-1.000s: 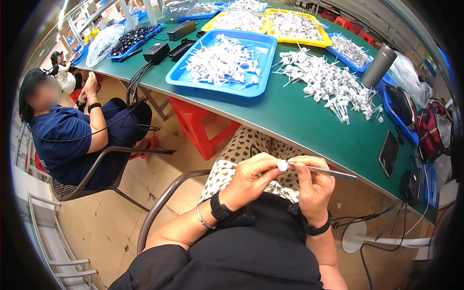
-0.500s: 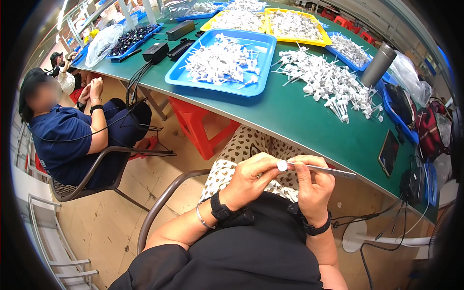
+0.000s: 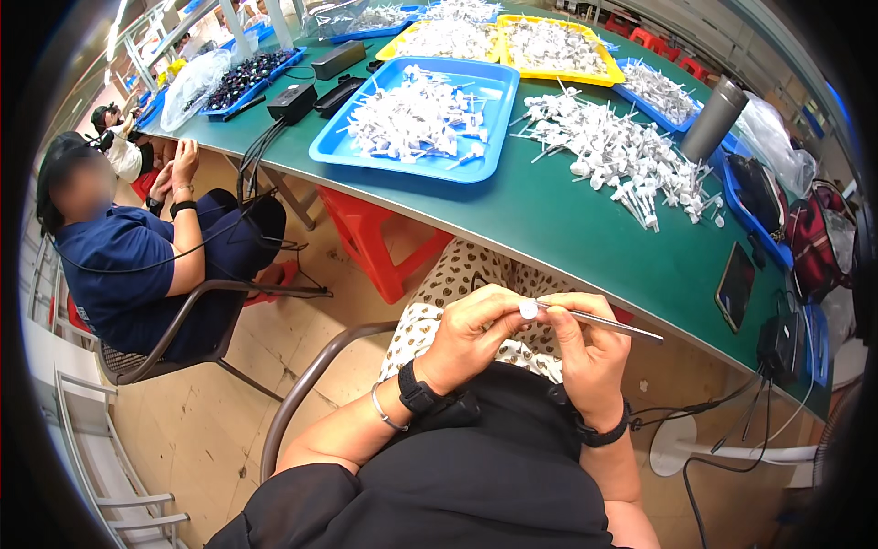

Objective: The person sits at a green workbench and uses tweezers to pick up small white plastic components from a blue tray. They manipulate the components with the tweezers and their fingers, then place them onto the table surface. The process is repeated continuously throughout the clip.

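Note:
Above my lap, my left hand (image 3: pixel 469 331) pinches a small white plastic piece with a round, disc-like head (image 3: pixel 529 310). My right hand (image 3: pixel 590 352) is closed round a slim, flat metal tool (image 3: pixel 622 325), which might be a scalpel or a small blade. The tool's tip meets the white piece, or comes very near it, while its other end sticks out to the right. My fingers cover the tip, so its shape cannot be made out. Both hands are close together, in front of the table's near edge.
On the green table (image 3: pixel 540 215) stand a blue tray (image 3: pixel 329 151) of white stemmed parts, a loose heap of such parts (image 3: pixel 631 160) and yellow trays (image 3: pixel 512 69). A grey bottle (image 3: pixel 716 119) and phone (image 3: pixel 734 286) lie right. A co-worker (image 3: pixel 128 247) sits left; a red stool (image 3: pixel 375 242) stands underneath.
The tool has turned in my right hand, its flat side now seen more edge-on and its free end slightly lower and further left. The white piece has shifted slightly left.

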A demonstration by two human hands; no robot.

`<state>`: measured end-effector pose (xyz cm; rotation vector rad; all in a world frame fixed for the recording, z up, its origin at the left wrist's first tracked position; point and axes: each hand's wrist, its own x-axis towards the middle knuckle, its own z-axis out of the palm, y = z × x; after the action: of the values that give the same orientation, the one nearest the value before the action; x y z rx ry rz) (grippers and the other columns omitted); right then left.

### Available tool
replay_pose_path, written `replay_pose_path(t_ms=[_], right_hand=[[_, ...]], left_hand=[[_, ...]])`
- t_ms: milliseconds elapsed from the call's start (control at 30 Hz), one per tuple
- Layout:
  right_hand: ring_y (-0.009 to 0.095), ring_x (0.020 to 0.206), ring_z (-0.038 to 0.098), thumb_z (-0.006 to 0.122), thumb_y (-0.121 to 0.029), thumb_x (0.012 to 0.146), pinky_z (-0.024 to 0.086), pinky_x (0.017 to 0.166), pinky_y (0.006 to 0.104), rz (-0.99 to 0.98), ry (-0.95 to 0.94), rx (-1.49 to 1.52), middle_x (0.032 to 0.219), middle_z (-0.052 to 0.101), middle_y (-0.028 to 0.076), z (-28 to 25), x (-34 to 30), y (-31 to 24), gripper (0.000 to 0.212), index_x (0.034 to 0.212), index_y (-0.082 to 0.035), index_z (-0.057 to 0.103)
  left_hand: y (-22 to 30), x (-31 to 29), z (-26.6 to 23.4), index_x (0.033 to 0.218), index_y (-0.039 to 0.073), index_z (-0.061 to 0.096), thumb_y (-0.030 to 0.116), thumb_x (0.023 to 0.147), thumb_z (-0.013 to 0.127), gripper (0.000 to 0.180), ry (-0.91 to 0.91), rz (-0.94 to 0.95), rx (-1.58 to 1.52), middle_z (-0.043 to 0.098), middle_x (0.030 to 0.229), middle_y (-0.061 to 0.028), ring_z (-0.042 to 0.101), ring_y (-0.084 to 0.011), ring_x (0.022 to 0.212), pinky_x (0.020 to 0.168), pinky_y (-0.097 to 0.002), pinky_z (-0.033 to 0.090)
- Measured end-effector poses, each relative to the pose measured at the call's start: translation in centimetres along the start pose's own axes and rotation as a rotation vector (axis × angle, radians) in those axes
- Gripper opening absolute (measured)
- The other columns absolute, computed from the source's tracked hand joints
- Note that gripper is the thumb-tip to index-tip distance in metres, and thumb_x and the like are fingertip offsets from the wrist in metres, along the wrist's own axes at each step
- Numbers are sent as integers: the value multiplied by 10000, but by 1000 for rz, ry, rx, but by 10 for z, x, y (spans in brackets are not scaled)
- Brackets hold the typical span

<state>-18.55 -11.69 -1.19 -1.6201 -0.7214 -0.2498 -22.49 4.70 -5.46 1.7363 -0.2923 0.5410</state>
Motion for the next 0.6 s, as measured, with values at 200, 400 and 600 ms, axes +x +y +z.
replay_pose_path(t_ms=[200,400,600], right_hand=[[151,871,679,642,-29,966,541,780,259,26,-29,-3,989,695,105,-1,-3,-3,95,1020,48,642],[150,827,661,655,-38,959,525,737,266,-64,-47,-82,947,698,105,-1,-1,2,86,996,39,648],[146,807,664,633,-63,981,533,735,267,-22,-47,-76,918,703,106,-1,-1,0,101,983,38,642]], left_hand=[[-3,-3,1,1069,-19,689,-21,932,649,142,-8,-76,-78,669,1001,-112,695,-169,828,718,-284,608],[-1,-3,4,1053,15,714,-22,892,686,168,41,-61,-89,691,934,-96,681,-188,797,688,-286,543],[-1,-3,2,1048,16,713,-24,890,686,166,23,-39,-46,694,933,-103,685,-206,811,701,-296,548]])
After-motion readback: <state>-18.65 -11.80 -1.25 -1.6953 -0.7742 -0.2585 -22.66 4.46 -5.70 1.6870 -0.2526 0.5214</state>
